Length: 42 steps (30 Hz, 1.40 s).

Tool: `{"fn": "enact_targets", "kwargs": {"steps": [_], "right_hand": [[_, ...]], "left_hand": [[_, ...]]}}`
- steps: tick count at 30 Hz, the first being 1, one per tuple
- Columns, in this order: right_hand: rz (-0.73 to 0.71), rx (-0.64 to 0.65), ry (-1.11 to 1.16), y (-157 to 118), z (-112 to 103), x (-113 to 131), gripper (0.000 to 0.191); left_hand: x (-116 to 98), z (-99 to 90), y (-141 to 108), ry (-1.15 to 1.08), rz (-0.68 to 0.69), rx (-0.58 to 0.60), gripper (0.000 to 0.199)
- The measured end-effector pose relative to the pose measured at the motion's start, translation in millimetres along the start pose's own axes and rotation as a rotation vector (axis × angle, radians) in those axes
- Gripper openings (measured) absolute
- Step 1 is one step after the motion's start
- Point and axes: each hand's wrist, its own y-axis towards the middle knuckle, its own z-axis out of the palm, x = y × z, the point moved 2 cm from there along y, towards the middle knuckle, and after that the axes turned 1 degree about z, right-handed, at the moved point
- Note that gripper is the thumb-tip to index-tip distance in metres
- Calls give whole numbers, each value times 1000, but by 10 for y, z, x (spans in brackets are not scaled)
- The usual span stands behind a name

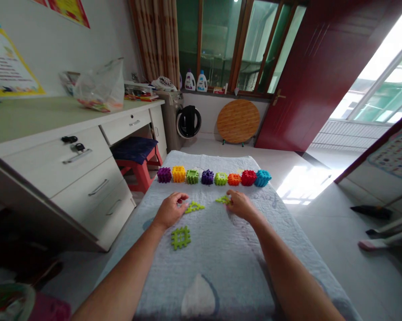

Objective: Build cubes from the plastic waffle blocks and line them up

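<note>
My left hand (pixel 171 209) has its fingers apart, with the thumb beside or touching a lime-green triangular interlocking toy piece (pixel 194 207) on the cloth. My right hand (pixel 240 205) has its fingertips closed on a second lime-green triangular piece (pixel 223 199), partly hidden by the fingers. Nearer to me lies a flat lime-green square piece (pixel 181 237) with notched edges and an open grid centre. Beyond both hands stands a row of several assembled blocks, from a purple one (pixel 164 174) at the left, past a dark violet one (pixel 207 177), to a blue one (pixel 263 177) at the right.
The pieces lie on a table covered by a light blue cloth (pixel 221 267). To the left are a white desk (pixel 77 178) and a red stool (pixel 141 174). A washing machine (pixel 170 116), a round wooden tabletop (pixel 238 121) and a dark red door (pixel 308 76) stand farther back.
</note>
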Motion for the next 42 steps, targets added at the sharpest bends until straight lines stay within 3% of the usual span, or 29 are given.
{"fn": "enact_targets", "kwargs": {"steps": [5, 11, 23, 32, 42], "right_hand": [[-188, -87, 191, -15, 37, 122, 42], [-258, -111, 351, -19, 115, 347, 34], [-378, -99, 255, 0, 250, 604, 29], [-365, -134, 169, -3, 257, 614, 22], [-310, -105, 150, 3, 247, 614, 7]], "left_hand": [[-132, 2, -37, 137, 135, 63, 29], [-120, 17, -54, 268, 72, 83, 12], [-171, 102, -46, 164, 64, 98, 34], [-219, 48, -69, 247, 92, 115, 12], [-240, 62, -85, 346, 123, 133, 12]]}}
